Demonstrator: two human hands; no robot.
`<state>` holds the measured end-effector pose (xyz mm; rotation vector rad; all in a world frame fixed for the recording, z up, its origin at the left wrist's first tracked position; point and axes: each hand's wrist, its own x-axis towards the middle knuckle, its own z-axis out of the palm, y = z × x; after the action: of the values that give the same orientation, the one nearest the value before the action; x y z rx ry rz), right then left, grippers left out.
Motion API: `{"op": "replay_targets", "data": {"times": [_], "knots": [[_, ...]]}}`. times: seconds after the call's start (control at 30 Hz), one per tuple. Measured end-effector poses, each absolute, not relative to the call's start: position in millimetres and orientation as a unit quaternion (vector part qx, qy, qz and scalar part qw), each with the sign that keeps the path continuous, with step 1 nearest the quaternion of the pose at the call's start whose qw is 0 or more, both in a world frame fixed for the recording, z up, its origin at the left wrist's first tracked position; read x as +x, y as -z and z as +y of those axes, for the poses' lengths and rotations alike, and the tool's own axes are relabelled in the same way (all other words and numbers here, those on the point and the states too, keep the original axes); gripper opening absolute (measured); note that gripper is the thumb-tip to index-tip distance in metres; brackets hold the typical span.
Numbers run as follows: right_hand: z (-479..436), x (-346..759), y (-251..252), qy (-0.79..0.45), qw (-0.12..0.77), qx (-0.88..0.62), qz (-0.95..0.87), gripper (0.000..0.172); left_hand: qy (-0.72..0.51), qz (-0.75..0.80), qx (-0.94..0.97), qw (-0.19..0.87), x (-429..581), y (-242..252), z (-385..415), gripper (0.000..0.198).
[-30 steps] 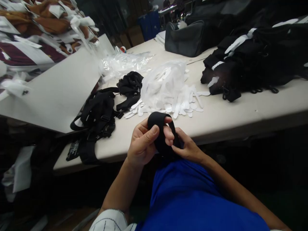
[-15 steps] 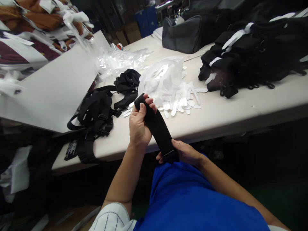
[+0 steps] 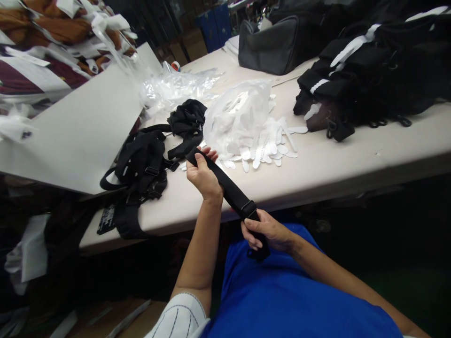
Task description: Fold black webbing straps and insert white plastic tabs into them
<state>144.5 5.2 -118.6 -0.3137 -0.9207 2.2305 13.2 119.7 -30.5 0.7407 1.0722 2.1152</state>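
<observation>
A black webbing strap (image 3: pixel 229 188) with a buckle runs taut and slanted between my two hands, above the table's front edge. My left hand (image 3: pixel 202 173) is closed round its upper end, close to a pile of white plastic pieces (image 3: pixel 260 148). My right hand (image 3: pixel 264 231) grips the lower end just below the buckle, over my blue shirt. A short tail of strap hangs under that hand.
On the white table (image 3: pixel 334 164) lie a heap of black straps (image 3: pixel 144 164), a clear bag of white pieces (image 3: pixel 239 112), crumpled plastic film (image 3: pixel 179 87), black bags (image 3: pixel 369 70), and a grey pouch (image 3: pixel 271 44). A white board (image 3: pixel 77 131) and brown fabric (image 3: pixel 45 33) sit left.
The strap was looped round my fingers; now it is pulled out straight. My left hand moved up and left over the table, my right hand drew down toward my lap.
</observation>
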Motion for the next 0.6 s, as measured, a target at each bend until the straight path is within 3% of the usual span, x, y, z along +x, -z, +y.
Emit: {"op": "replay_targets", "data": {"times": [0.23, 0.33, 0.4, 0.5, 0.53, 0.6], "knots": [[11.2, 167.7, 110.9, -0.850, 0.370, -0.123, -0.355, 0.039, -0.748, 0.442, 0.262, 0.419, -21.5, 45.3, 126.4, 0.012], [15.3, 184.9, 97.8, -0.830, 0.369, -0.133, -0.396, 0.037, -0.616, 0.519, 0.384, 0.452, -38.9, 46.3, 112.9, 0.018], [17.5, 196.8, 84.2, -0.830, 0.346, -0.115, -0.423, 0.036, -0.507, 0.613, 0.491, 0.356, -46.9, 41.1, 99.3, 0.033], [21.5, 210.3, 61.1, -0.842, 0.295, -0.088, -0.443, 0.035, -0.460, 0.666, 0.584, 0.069, -47.2, 25.8, 78.3, 0.041], [23.3, 212.9, 54.4, -0.847, 0.280, -0.078, -0.445, 0.034, -0.474, 0.635, 0.609, 0.026, -43.7, 20.5, 72.0, 0.039], [27.7, 215.0, 44.3, -0.850, 0.262, -0.056, -0.454, 0.035, -0.498, 0.528, 0.682, 0.086, -32.9, 13.3, 60.7, 0.047]]}}
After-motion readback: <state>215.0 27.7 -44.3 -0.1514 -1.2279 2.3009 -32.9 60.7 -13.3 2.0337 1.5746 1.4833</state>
